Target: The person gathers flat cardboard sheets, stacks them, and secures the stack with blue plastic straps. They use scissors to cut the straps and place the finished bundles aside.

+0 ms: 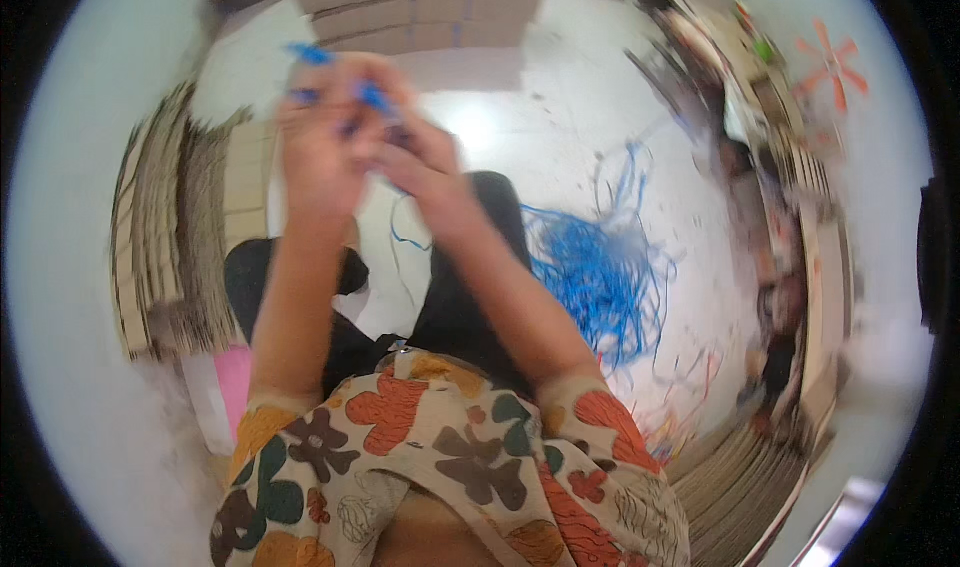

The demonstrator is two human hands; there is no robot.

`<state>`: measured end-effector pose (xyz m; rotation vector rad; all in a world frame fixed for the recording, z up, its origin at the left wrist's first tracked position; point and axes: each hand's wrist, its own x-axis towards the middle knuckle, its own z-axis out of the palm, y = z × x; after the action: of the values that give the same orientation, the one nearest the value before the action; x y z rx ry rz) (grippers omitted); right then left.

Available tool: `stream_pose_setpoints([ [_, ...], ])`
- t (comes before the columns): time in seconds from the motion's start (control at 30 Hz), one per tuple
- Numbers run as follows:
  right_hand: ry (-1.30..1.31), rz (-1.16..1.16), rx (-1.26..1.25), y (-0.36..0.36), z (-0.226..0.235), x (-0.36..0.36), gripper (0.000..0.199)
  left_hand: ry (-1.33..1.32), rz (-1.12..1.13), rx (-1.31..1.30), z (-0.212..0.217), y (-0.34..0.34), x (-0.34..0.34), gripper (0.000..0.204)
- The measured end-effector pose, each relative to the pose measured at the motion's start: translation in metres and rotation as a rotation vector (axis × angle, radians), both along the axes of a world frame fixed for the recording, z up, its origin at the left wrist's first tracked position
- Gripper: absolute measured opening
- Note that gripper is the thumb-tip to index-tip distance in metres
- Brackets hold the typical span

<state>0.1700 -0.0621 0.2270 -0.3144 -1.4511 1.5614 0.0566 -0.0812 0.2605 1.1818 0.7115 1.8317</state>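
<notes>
Short-sleeved cream top (450, 457) with orange, brown and green flowers; dark trousers (460, 307).

Hands (365, 132) motion-blurred; blue strips (340, 77) in fingers indistinct; grip unclear.

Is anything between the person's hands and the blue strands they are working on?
Nothing visible. Both the left hand and the right hand are raised together and already grip the blue strands, though motion blur hides the exact finger hold. The big blue strand pile lies apart on the white floor.
</notes>
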Motion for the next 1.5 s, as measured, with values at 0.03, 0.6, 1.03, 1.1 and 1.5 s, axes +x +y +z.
stream_pose_setpoints([
  [0.03, 0.195, 0.178, -0.173, 0.000, -0.007, -0.013, 0.034, 0.009, -0.011, -0.040, 0.006, -0.004, -0.011, 0.019],
  [0.6, -0.044, -0.271, -0.524, 0.010, -0.057, -0.009, 0.023, 0.215, 0.465, -0.619, -0.049, 0.012, -0.247, 0.023],
  [1.03, -0.445, -0.623, 0.091, 0.001, -0.084, -0.023, 0.021, -0.040, -0.062, -0.502, -0.081, 0.030, -0.032, 0.038],
  [1.1, -0.582, -0.698, 0.342, 0.006, -0.097, -0.029, 0.021, -0.039, -0.004, -0.519, -0.075, 0.025, -0.037, 0.037],
  [1.5, -0.500, -0.500, 0.333, 0.002, -0.083, -0.026, 0.025, -0.014, 0.077, -0.374, -0.041, 0.000, -0.042, 0.025],
])
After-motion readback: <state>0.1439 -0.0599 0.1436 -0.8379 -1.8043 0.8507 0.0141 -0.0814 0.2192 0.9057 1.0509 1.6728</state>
